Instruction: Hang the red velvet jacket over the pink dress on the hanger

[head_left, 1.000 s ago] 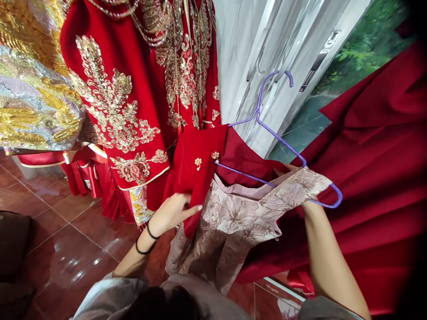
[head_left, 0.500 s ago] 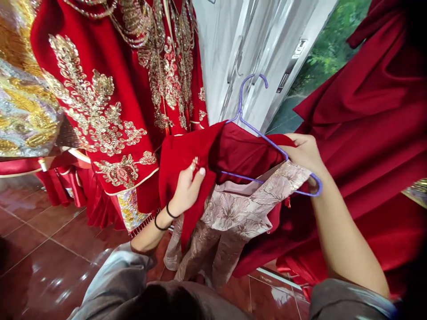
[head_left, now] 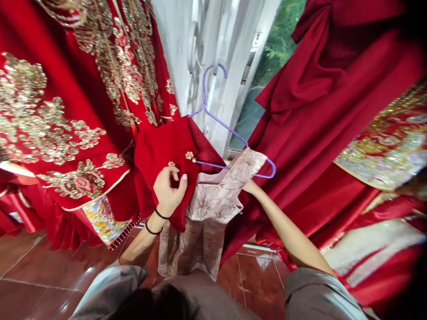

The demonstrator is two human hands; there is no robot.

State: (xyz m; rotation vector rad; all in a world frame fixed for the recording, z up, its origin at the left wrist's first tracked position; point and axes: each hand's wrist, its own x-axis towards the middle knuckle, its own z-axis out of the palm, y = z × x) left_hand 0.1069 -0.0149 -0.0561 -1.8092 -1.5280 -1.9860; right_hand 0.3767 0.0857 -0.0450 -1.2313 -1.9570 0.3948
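Note:
A purple hanger (head_left: 218,119) carries a small red jacket (head_left: 156,142) with gold flower-shaped buttons and a pale pink floral dress (head_left: 215,198). The jacket covers only the hanger's left side; the dress strap sits over its right arm, whose end loop sticks out bare. My left hand (head_left: 169,189), with two black bands at the wrist, is closed on the jacket's front edge below a button. My right hand (head_left: 249,186) reaches behind the dress under the strap; its fingers are hidden by the cloth.
At left hangs a large red gown (head_left: 76,111) with gold beading. Dark red draped cloth (head_left: 307,102) and a sequinned garment (head_left: 383,146) fill the right. Behind the hanger stands a whitish door frame (head_left: 213,40) beside glass. The floor (head_left: 50,271) has shiny reddish tiles.
The jacket's right side has come off the hanger's right arm. My right hand has moved from the jacket's shoulder down behind the dress. The view has swung right.

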